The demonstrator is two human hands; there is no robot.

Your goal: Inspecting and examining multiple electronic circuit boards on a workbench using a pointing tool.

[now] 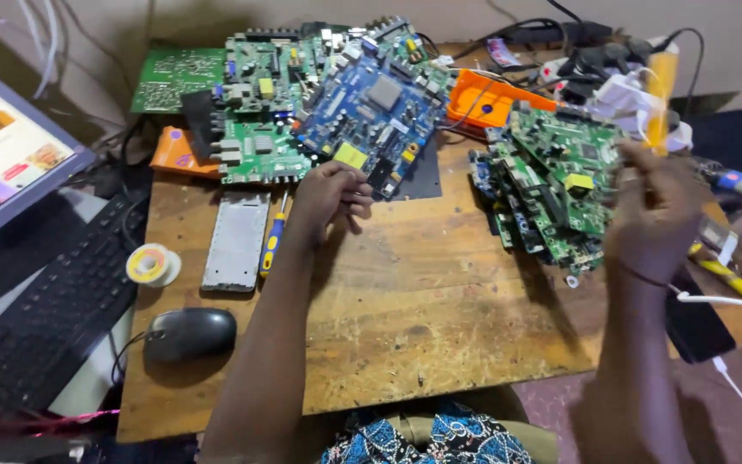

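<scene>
Blue circuit board (pixel 375 107) beside left hand (pixel 330 196)

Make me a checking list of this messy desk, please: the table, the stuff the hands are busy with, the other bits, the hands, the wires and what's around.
Surface: wooden table, worn and scratched, bare in the middle.
Job's things: blue circuit board at the left hand; pile of green boards by the right hand.
Clutter: screwdriver, solder reel, grey metal plate, orange trays.
Grippers: left hand touches the blue board's edge; right hand is raised and blurred, hold unclear.
Cables: white cable at the right; black cables at the back.
Surroundings: keyboard, mouse, lit screen.
</scene>
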